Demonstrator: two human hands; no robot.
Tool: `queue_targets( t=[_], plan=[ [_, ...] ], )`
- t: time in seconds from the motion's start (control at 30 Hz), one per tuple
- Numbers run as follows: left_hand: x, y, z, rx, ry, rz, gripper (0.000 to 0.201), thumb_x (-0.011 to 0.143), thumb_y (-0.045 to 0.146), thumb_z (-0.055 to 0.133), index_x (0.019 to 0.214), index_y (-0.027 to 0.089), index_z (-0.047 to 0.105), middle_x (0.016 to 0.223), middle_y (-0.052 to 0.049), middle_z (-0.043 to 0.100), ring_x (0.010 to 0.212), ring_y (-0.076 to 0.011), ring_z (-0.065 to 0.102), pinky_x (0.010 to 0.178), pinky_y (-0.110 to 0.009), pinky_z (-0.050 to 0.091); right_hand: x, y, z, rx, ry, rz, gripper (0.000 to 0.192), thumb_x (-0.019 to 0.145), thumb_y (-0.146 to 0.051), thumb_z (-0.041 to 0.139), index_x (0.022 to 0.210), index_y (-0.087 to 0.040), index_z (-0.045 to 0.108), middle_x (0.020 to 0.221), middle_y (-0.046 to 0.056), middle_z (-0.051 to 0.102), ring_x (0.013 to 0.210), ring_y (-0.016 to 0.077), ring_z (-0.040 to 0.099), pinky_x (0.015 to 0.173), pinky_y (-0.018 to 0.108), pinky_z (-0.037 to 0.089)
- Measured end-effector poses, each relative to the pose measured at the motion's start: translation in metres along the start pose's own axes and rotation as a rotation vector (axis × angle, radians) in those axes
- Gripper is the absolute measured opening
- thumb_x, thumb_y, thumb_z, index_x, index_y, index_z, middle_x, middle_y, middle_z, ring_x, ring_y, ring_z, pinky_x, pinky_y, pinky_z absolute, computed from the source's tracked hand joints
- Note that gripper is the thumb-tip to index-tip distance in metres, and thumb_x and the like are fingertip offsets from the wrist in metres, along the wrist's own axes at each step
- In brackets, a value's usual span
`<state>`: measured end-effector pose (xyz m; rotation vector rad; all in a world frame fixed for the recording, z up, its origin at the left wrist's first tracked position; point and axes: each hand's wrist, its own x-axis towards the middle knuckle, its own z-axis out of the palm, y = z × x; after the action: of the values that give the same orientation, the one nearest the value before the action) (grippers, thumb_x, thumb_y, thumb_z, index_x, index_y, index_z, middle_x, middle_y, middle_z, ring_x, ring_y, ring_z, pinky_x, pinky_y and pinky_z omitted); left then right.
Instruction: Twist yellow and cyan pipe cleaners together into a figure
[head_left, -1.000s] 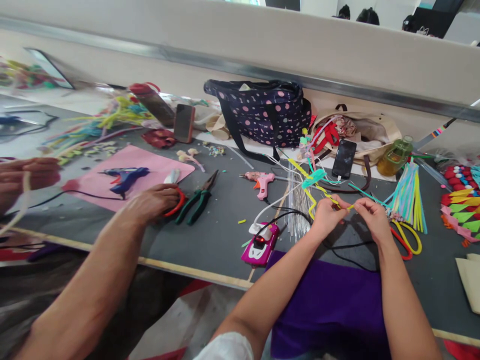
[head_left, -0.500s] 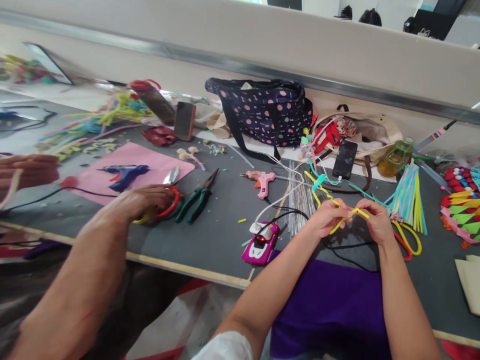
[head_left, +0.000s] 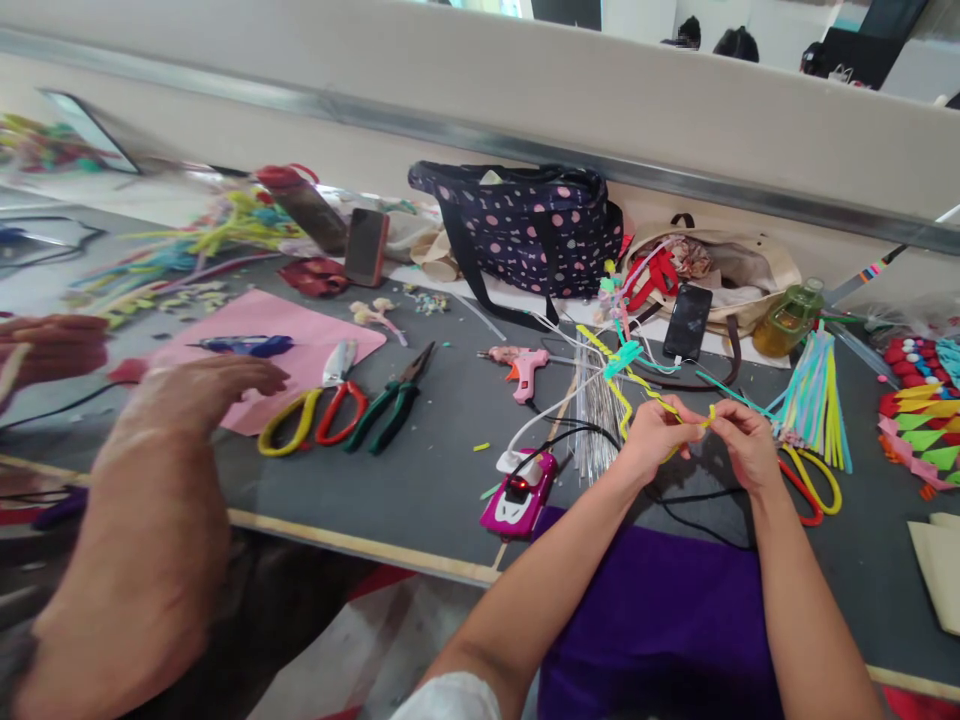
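My left hand (head_left: 654, 436) and my right hand (head_left: 741, 442) pinch a yellow pipe cleaner (head_left: 694, 420) between their fingertips, just above the grey table (head_left: 442, 410). The pipe cleaner runs up and left into a twisted figure of yellow and teal pipe cleaners (head_left: 624, 358). A bundle of thin silver wires (head_left: 595, 405) lies just left of my left hand. A purple felt sheet (head_left: 660, 600) lies under my forearms.
A co-worker's hand (head_left: 196, 392) hovers at the left near yellow-and-red scissors (head_left: 313, 416), green pliers (head_left: 391, 400) and a blue glue gun (head_left: 244, 346) on pink paper. Also here: a pink glue gun (head_left: 525, 366), a pink power strip (head_left: 520, 492), a dotted bag (head_left: 525, 225), a phone (head_left: 687, 320) and pastel pipe cleaners (head_left: 814, 398).
The co-worker's hand has let go of the scissors and drawn back to the left. My two hands have kept bending the yellow pipe cleaner, its free end now curled up between my fingers.
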<state>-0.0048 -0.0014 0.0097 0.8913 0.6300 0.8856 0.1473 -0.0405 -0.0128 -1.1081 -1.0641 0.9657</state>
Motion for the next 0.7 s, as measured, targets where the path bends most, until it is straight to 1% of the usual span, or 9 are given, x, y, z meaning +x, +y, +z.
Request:
queue_targets(
  t=[0.13,0.2,0.23,0.3,0.4,0.47,0.57,0.7],
  plan=[
    [-0.002,-0.004,0.003,0.209,0.087,0.131,0.020,0.060,0.021,0.075,0.063,0.013,0.057,0.074,-0.005,0.068,0.051,-0.0090,0.055,0.039,-0.018,0.044,0.000,0.006,0.007,-0.034,0.097,0.039,0.016,0.071,-0.032,0.073,0.074,-0.020,0.064,0.068,-0.002,0.056,0.063,0.0121,0.048,0.061,0.025,0.039],
    [-0.001,-0.004,0.002,0.257,0.108,0.149,0.018,0.061,0.021,0.074,0.062,0.013,0.058,0.075,-0.005,0.067,0.053,-0.0096,0.056,0.038,-0.018,0.044,0.000,0.007,0.010,-0.053,0.136,0.044,0.017,0.072,-0.033,0.072,0.073,-0.019,0.063,0.067,-0.002,0.056,0.061,0.0118,0.047,0.060,0.024,0.038],
    [-0.001,-0.003,0.001,0.242,0.109,0.140,0.018,0.060,0.020,0.075,0.062,0.013,0.058,0.074,-0.005,0.067,0.053,-0.0096,0.056,0.038,-0.017,0.044,0.000,0.007,0.011,-0.056,0.140,0.048,0.017,0.072,-0.033,0.071,0.074,-0.020,0.062,0.067,-0.003,0.056,0.061,0.0117,0.047,0.060,0.024,0.038],
    [0.000,-0.001,-0.001,0.146,0.092,0.085,0.022,0.057,0.019,0.077,0.062,0.013,0.056,0.073,-0.004,0.067,0.051,-0.0092,0.056,0.038,-0.018,0.045,0.000,0.005,0.011,-0.028,0.121,0.060,0.016,0.072,-0.032,0.072,0.076,-0.021,0.062,0.070,-0.003,0.056,0.062,0.0116,0.047,0.061,0.025,0.038],
    [0.002,0.003,-0.004,-0.038,0.023,-0.058,0.030,0.052,0.019,0.081,0.064,0.013,0.054,0.074,-0.005,0.069,0.051,-0.0100,0.059,0.038,-0.018,0.044,0.000,-0.002,0.008,0.092,0.069,0.080,0.018,0.068,-0.028,0.074,0.081,-0.023,0.063,0.077,-0.002,0.056,0.065,0.0121,0.048,0.062,0.025,0.040],
    [0.002,0.004,-0.005,-0.122,-0.025,-0.152,0.034,0.049,0.018,0.083,0.065,0.013,0.053,0.074,-0.005,0.070,0.051,-0.0113,0.062,0.037,-0.016,0.043,0.000,-0.006,0.004,0.171,0.044,0.074,0.017,0.066,-0.024,0.074,0.081,-0.024,0.064,0.081,-0.001,0.055,0.068,0.0126,0.049,0.063,0.025,0.041],
    [0.002,0.004,-0.006,-0.194,-0.074,-0.252,0.038,0.046,0.015,0.084,0.065,0.014,0.051,0.074,-0.004,0.070,0.050,-0.0121,0.063,0.035,-0.015,0.040,-0.001,-0.010,0.000,0.253,-0.036,0.068,0.014,0.066,-0.019,0.071,0.078,-0.024,0.066,0.083,-0.001,0.051,0.072,0.0130,0.048,0.064,0.025,0.041],
    [0.002,0.002,-0.006,-0.223,-0.127,-0.318,0.039,0.046,0.012,0.084,0.066,0.013,0.051,0.076,-0.005,0.070,0.051,-0.0123,0.064,0.034,-0.014,0.040,-0.003,-0.009,-0.003,0.312,-0.169,0.078,0.015,0.066,-0.023,0.068,0.080,-0.023,0.068,0.089,0.002,0.051,0.078,0.0157,0.051,0.068,0.028,0.043]
  ],
)
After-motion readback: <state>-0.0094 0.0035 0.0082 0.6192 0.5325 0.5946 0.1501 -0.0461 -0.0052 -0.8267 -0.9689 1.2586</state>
